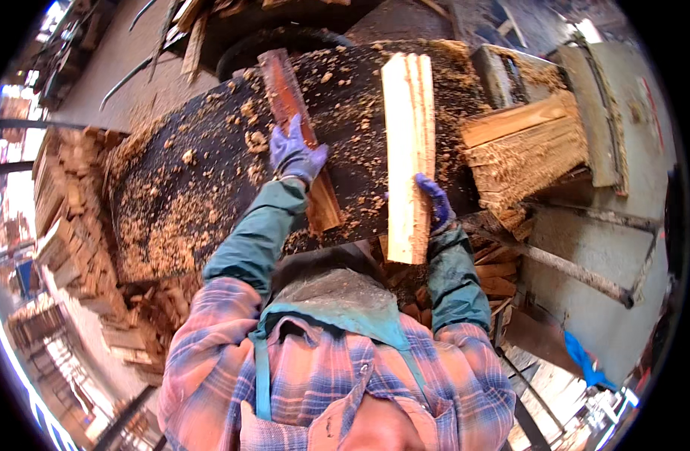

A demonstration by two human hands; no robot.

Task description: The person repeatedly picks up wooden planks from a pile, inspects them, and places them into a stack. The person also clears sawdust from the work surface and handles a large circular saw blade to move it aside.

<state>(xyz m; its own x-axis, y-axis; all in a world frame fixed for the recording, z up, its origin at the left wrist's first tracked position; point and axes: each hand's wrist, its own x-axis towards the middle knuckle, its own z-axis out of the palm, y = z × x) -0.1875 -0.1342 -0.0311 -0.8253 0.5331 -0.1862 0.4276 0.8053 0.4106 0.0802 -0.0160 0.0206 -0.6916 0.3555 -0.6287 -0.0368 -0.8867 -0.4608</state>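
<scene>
In a purple glove, my left hand (pixel 296 156) grips a narrow reddish-brown wooden plank (pixel 280 79) around its middle. The plank slants across the black work surface (pixel 352 161), and its lower end nears the edge by my apron. My right hand (pixel 437 204), also gloved, holds a pale, wider wooden board (pixel 409 128) by its right edge near the bottom. This board stretches lengthwise away from me, with darker grain stripes along its right side. Most of the right hand's fingers are hidden by the board.
Wood shavings (pixel 164 244) cover much of the surface. At right lies a stack of rough boards (pixel 529 150), beside a metal frame (pixel 578 270). Many wood pieces (pixel 74 218) are piled along the left. A curved metal bar (pixel 127 81) stands at the far left.
</scene>
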